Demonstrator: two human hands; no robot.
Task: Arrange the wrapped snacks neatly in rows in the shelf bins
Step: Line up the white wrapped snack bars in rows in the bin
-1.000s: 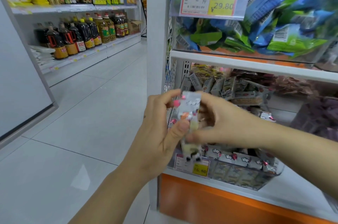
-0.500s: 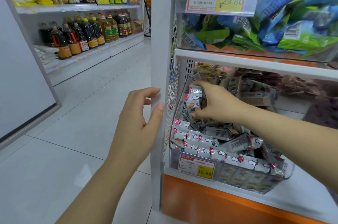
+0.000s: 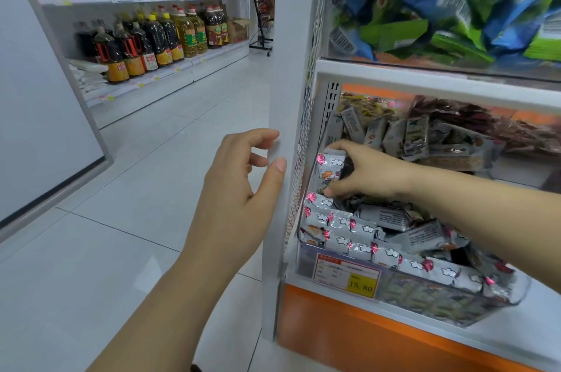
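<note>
While a second earlier both hands had pinched one silver packet out in front of the shelf, by this moment that wrapped snack [image 3: 328,169] had gone into the clear bin [image 3: 431,291] on the lower shelf. The right hand [image 3: 368,172] alone gripped it, fingers curled over its top edge and thumb near its lower end. It held the snack upright in the bin's rear left corner, close against the left wall and above the front rows of snacks [image 3: 362,245]. The left hand [image 3: 239,189] had let go. It hung empty outside the shelf with its fingers loosely bent, its thumb tip just beside the white upright post [image 3: 288,92]; whether it touched the post could not be told.

For the task, this read as one packet nearly placed, not yet released. The front rows lay fairly even behind the price label [image 3: 347,276]. Behind them, several packets [image 3: 394,218] lay flat and crooked, so most of the tidying seemed still to come. The freed left hand looked ready to steady the row or to fetch another loose packet.

One risk, as a judgement: the foil wrappers looked slippery, and a packet stood on end beside the wall might tip once the grip eased, unless neighbours propped it.
</note>
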